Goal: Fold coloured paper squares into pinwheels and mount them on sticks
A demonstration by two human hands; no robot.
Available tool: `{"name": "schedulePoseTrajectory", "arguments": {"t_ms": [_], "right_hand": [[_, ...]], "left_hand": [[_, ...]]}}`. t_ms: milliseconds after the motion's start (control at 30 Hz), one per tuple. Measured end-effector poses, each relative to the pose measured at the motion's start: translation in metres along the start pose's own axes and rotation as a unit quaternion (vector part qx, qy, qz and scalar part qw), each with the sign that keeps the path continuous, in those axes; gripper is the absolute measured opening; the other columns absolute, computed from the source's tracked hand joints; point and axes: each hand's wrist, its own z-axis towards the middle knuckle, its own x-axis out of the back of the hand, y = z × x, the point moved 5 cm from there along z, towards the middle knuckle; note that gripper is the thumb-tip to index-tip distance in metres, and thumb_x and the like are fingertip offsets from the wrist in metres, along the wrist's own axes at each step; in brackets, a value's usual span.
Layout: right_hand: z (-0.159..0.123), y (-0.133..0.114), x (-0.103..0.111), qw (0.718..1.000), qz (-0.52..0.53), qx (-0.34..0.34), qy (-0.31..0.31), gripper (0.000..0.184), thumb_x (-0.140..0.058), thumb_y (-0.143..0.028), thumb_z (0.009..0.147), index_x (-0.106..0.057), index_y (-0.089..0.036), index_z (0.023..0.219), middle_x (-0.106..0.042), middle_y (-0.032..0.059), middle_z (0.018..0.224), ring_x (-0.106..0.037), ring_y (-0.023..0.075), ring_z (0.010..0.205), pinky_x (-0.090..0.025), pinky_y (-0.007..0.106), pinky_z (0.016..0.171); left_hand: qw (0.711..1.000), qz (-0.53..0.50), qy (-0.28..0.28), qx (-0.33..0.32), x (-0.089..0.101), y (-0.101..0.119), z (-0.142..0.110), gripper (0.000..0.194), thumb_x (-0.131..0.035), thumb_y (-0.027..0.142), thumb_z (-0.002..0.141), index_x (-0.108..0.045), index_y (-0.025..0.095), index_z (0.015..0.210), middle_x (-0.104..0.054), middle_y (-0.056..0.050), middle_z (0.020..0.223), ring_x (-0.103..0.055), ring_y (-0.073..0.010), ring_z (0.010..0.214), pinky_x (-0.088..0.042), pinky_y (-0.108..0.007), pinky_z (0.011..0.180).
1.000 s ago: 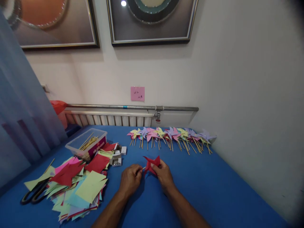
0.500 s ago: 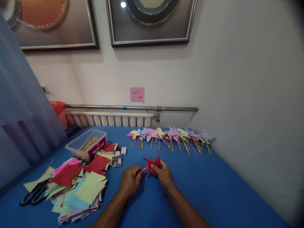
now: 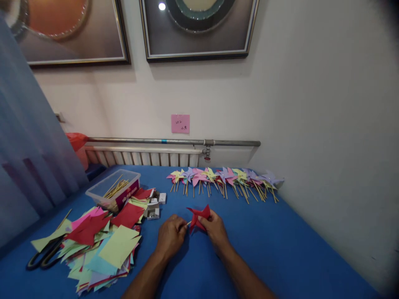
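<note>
A red paper pinwheel [image 3: 196,219] is held above the blue table between my two hands. My right hand [image 3: 215,227] pinches its folded paper at the centre, thumb in front. Closed around a thin wooden stick [image 3: 188,223] is my left hand [image 3: 172,233]; only the stick's short end shows, reaching toward the back of the red paper. Whether stick and paper are joined is hidden. Left of my hands lies a heap of cut coloured paper [image 3: 115,249], with red pieces [image 3: 128,214] on top.
Finished pinwheels [image 3: 224,175] lie in a row at the back of the blue table [image 3: 280,249]. A clear plastic box [image 3: 99,187] holds sticks. Small open cardboard boxes [image 3: 153,211] stand beside the paper. Black-handled scissors [image 3: 46,254] lie at left, near a blue curtain [image 3: 34,137].
Almost nothing differs. Both hands keep their grip on stick and red paper; the pinwheel has turned or tilted very slightly.
</note>
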Motion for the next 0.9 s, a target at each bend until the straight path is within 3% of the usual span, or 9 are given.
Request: {"name": "schedulePoseTrajectory", "arguments": {"t_ms": [100, 200, 300, 367, 467, 533, 700, 900], "right_hand": [[0.001, -0.002, 0.000, 1.000, 0.013, -0.020, 0.006, 0.036, -0.092, -0.041, 0.057, -0.073, -0.020, 0.079, -0.076, 0.0011, 0.070, -0.068, 0.0205, 0.063, -0.054, 0.031, 0.063], [0.002, -0.005, 0.002, 0.998, 0.049, -0.042, 0.019, 0.047, -0.092, -0.046, 0.057, -0.071, -0.021, 0.090, -0.078, 0.0024, 0.075, -0.073, 0.0224, 0.067, -0.056, 0.032, 0.065], [0.001, -0.012, 0.007, 0.997, 0.055, -0.036, 0.040, 0.050, -0.088, -0.051, 0.065, -0.069, -0.022, 0.101, -0.080, 0.0048, 0.084, -0.075, 0.0228, 0.071, -0.057, 0.031, 0.066], [-0.003, -0.017, 0.007, 0.999, 0.024, -0.017, 0.043, 0.043, -0.084, -0.054, 0.069, -0.068, -0.022, 0.093, -0.077, 0.0034, 0.080, -0.072, 0.0206, 0.065, -0.053, 0.030, 0.061], [-0.016, -0.024, -0.003, 0.995, -0.090, 0.033, -0.011, 0.031, -0.073, -0.054, 0.080, -0.067, -0.023, 0.078, -0.066, -0.0025, 0.063, -0.061, 0.0168, 0.056, -0.044, 0.027, 0.055], [-0.029, -0.029, -0.016, 0.978, -0.181, 0.077, -0.067, 0.026, -0.066, -0.046, 0.087, -0.067, -0.024, 0.073, -0.061, -0.0042, 0.058, -0.055, 0.0158, 0.056, -0.038, 0.026, 0.055], [-0.054, -0.034, -0.041, 0.930, -0.291, 0.165, -0.155, 0.019, -0.064, -0.028, 0.089, -0.068, -0.023, 0.071, -0.067, -0.0019, 0.065, -0.056, 0.0158, 0.060, -0.035, 0.027, 0.061], [-0.057, -0.028, -0.046, 0.895, -0.376, 0.153, -0.187, 0.016, -0.064, -0.023, 0.089, -0.068, -0.022, 0.074, -0.073, -0.0002, 0.071, -0.062, 0.0163, 0.065, -0.036, 0.026, 0.063]], "left_hand": [[1.000, -0.014, -0.006, 0.007, -0.001, -0.003, 0.001, 0.022, -0.056, 0.022, 0.091, -0.075, 0.021, 0.080, -0.066, -0.004, 0.082, -0.062, -0.0184, 0.083, -0.039, -0.027, 0.075], [0.992, -0.117, 0.014, 0.042, -0.004, -0.011, 0.006, 0.019, -0.059, 0.026, 0.088, -0.072, 0.019, 0.077, -0.064, -0.001, 0.074, -0.059, -0.0167, 0.075, -0.040, -0.026, 0.071], [0.956, -0.262, 0.048, 0.125, -0.009, -0.025, 0.011, 0.018, -0.063, 0.034, 0.082, -0.067, 0.018, 0.073, -0.057, 0.003, 0.063, -0.051, -0.0134, 0.061, -0.038, -0.025, 0.061], [0.930, -0.326, 0.059, 0.157, -0.012, -0.031, 0.013, 0.020, -0.068, 0.037, 0.077, -0.063, 0.019, 0.070, -0.053, 0.005, 0.058, -0.046, -0.0114, 0.055, -0.035, -0.024, 0.056], [0.907, -0.380, 0.067, 0.171, -0.014, -0.035, 0.015, 0.028, -0.074, 0.044, 0.071, -0.061, 0.019, 0.068, -0.050, 0.007, 0.053, -0.044, -0.0095, 0.049, -0.033, -0.022, 0.051], [0.896, -0.402, 0.070, 0.178, -0.014, -0.036, 0.015, 0.035, -0.077, 0.049, 0.068, -0.060, 0.019, 0.068, -0.051, 0.007, 0.050, -0.043, -0.0092, 0.045, -0.032, -0.022, 0.048], [0.882, -0.425, 0.067, 0.190, -0.017, -0.033, 0.017, 0.045, -0.080, 0.059, 0.063, -0.059, 0.020, 0.067, -0.053, 0.006, 0.044, -0.042, -0.0091, 0.038, -0.030, -0.022, 0.042], [0.871, -0.452, 0.084, 0.174, -0.019, -0.027, 0.020, 0.043, -0.081, 0.055, 0.060, -0.057, 0.020, 0.064, -0.052, 0.006, 0.043, -0.044, -0.0092, 0.036, -0.031, -0.022, 0.041]]}}
